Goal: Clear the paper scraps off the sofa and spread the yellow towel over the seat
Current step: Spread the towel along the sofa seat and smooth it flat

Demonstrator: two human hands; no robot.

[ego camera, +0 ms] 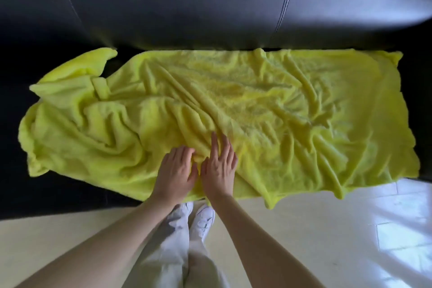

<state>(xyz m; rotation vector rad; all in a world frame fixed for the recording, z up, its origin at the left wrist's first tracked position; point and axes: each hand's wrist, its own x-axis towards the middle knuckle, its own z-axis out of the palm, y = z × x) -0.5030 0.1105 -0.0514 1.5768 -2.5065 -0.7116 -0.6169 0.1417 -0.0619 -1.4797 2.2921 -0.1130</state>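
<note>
Smoothing step: rumpled yellow fleece towel (233,110) lies across black leather sofa seat (14,77), left end bunched. Left hand (175,170), right hand (219,166) flat mid-front, fingers extended, gripping nothing. Next: flatten left folds. No scraps visible.

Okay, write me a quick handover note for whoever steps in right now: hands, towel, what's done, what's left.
Left hand: flat on the yellow towel, near its front edge, fingers relaxed.
Right hand: flat on the towel beside the left, fingers straight.
The towel lies lengthwise over the black sofa seat, its front edge hanging over the seat's front.
Done: no paper scraps in view; towel laid out.
Left: smooth the wrinkles and open the bunched, folded-over left end.
</note>
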